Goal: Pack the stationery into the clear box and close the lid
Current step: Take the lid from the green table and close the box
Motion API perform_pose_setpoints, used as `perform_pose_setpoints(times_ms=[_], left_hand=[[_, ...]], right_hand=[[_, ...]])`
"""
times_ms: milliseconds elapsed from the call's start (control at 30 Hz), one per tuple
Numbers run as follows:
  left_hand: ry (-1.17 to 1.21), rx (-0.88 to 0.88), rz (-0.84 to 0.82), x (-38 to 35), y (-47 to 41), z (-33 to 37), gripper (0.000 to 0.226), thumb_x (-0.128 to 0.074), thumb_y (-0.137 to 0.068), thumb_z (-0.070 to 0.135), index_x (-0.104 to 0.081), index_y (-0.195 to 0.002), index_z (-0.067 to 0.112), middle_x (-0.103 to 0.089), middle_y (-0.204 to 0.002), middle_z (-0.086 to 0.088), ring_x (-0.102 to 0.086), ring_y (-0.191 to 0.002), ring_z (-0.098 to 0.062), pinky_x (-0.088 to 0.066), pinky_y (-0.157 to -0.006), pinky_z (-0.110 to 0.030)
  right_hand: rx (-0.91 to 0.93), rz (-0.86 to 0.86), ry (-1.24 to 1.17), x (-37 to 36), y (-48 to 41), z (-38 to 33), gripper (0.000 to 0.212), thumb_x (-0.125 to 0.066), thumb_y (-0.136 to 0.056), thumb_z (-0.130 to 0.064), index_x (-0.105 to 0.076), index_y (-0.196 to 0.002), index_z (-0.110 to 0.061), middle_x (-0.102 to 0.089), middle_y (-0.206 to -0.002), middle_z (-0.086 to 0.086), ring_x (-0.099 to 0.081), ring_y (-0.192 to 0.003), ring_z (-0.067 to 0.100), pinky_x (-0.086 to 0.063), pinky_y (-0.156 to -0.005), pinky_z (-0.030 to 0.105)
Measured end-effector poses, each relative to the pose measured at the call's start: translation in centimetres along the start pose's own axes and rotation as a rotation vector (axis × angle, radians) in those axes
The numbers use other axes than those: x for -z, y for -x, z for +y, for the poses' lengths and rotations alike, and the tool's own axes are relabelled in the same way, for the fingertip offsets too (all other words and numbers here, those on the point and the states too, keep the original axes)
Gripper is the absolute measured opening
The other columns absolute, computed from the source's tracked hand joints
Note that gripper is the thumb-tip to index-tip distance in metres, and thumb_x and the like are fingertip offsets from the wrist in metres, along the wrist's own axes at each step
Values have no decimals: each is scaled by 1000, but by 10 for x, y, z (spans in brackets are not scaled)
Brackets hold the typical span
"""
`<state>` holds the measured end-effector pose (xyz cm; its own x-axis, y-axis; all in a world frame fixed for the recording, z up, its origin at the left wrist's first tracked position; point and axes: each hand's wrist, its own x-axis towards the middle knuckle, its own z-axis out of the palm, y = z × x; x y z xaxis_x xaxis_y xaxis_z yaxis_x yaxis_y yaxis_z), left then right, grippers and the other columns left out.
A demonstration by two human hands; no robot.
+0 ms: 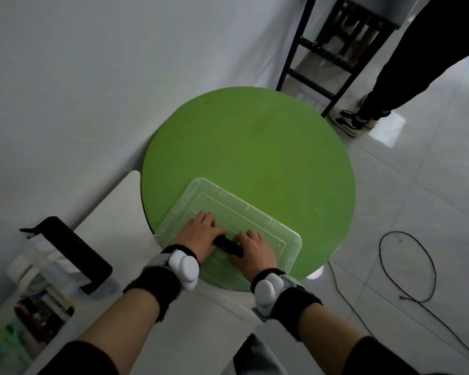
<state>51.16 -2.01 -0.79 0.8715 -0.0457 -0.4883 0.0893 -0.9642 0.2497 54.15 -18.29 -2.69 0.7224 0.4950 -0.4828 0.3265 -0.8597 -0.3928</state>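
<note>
Green round table (255, 144) bears lidded clear box (257, 220); left hand (201, 232), right hand (253, 251) clamp curled fingers on black handle (228, 245). Bystander's legs (406, 63), floor cable (406, 266) right; second box (46, 288) left.

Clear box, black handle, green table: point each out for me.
clear box (257, 220), head view, bare lid beyond the hands.
black handle (229, 246), head view, middle of the bar between the hands.
green table (255, 147), head view, bare top beyond the box.

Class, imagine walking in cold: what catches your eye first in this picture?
The bright green round table fills the centre. At its near edge sits a clear box, with the left hand and right hand on its lid beside a black handle. A bystander's dark legs stand top right.
</note>
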Motion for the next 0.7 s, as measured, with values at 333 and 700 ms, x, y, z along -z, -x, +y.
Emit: perform_pose_setpoints(times_ms=[333,700], left_hand=[[31,-77,86,13,2,5,28,-55,-84,20,-59,-111,24,-58,-114,3,-44,-111,-22,-35,-90,-33],[69,-50,395,97,41,21,36,-55,-83,34,-55,-118,25,-56,-111,3,-47,-107,-18,-38,-92,-31]], right_hand=[[108,-33,111,39,-10,3,29,-63,-77,-31,-57,-105,-23,-59,-101,0,-56,-95,23,-38,-78,29],[374,56,280,161,-3,-32,33,-64,-75,-38,-55,-105,-27,-56,-98,-8,-43,-86,11,-36,-83,26]])
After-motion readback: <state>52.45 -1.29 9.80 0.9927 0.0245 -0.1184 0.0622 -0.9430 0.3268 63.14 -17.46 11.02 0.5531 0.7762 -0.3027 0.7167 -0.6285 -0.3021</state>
